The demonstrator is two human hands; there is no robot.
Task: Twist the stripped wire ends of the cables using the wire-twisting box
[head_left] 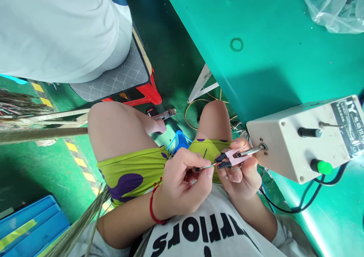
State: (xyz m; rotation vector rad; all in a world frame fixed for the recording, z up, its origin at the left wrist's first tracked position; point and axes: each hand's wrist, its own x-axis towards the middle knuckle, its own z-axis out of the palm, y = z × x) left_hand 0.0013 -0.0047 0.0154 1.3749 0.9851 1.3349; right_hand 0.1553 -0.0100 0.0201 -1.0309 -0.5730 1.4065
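Observation:
My left hand [189, 183] is closed, with thumb and fingertips pinching a thin wire [205, 167]. The wire's red end reaches the black-tipped jaws of a pink spring clip [233, 159]. My right hand [244, 177] is closed on that clip, with the thumb on one side and fingers on the other. At the clip's back end is a metal shaft [254, 149], which sticks out of a beige control box [280, 145]. Whether the jaws touch the wire's tip is too small to tell.
The box, with a black knob [309, 132] and green button [324, 167], stands on the green table [256, 29]. A plastic bag [332, 10] lies at the far right. To the left, a person in white [65, 33] sits on a red stool [150, 92]. Wire bundles [85, 211] hang beside my left arm.

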